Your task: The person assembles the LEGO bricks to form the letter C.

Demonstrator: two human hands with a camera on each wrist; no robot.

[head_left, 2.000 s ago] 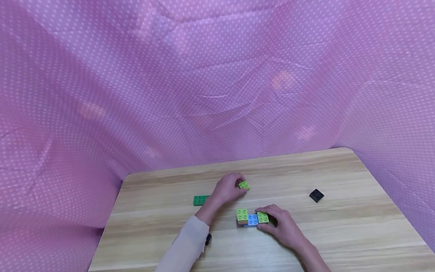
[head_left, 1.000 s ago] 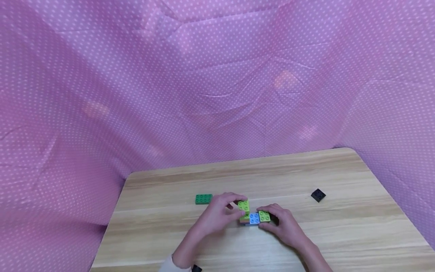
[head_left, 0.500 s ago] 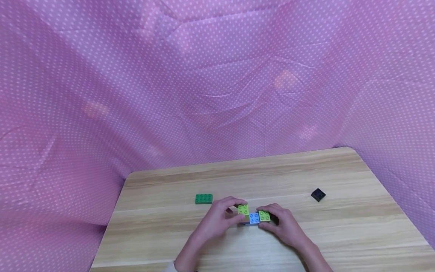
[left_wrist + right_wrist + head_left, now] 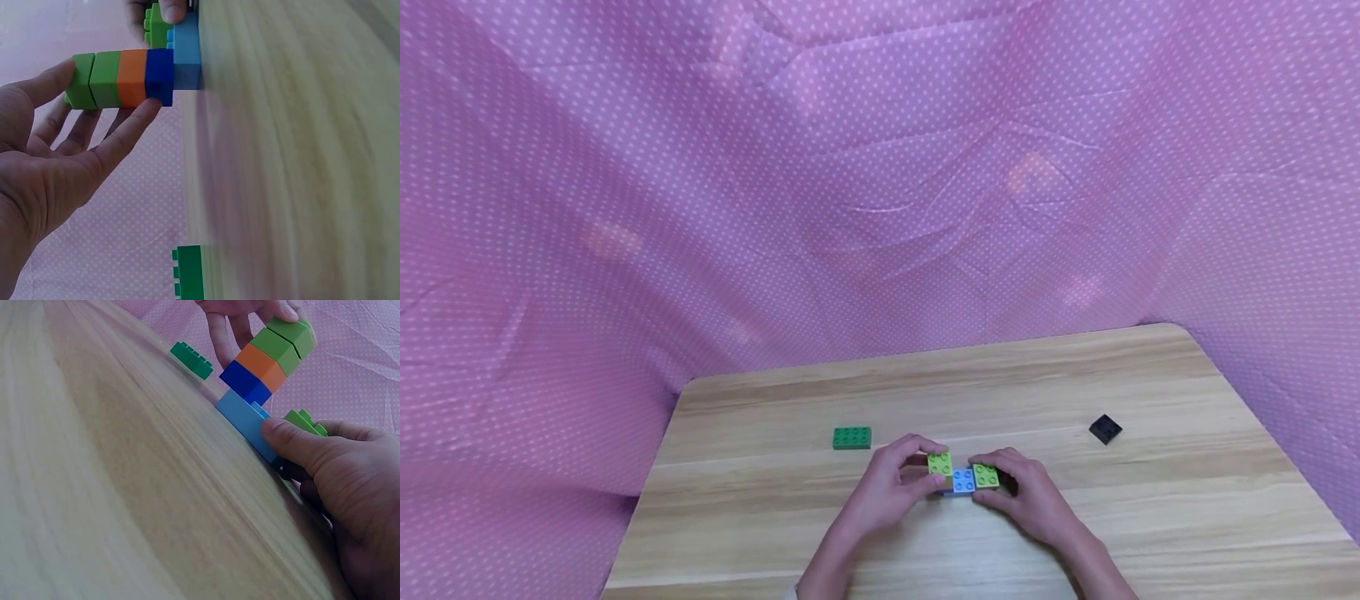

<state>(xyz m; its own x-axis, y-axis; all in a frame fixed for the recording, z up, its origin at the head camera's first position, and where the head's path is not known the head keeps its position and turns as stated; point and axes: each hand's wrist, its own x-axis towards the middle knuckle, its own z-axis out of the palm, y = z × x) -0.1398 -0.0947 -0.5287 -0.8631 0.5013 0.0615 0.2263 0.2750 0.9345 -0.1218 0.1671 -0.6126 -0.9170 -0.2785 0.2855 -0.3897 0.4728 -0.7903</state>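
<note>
A light blue brick lies on the table, bearing a column at its left end: a dark blue brick, an orange brick and two lime bricks. My left hand grips that column, thumb on the top lime brick and a fingertip by the dark blue one. A thin gap shows between the two lime bricks in the left wrist view. At the other end sits a further lime brick; my right hand pinches it and the light blue brick between thumb and fingers.
A green brick with several studs lies on the wooden table, left of and behind my left hand. A black square piece rests at the right. Pink dotted cloth hangs behind and beside the table.
My left hand carried a lime brick from behind the blocks onto the top of the left column, then moved down slightly with it. My right hand has kept its grip.
</note>
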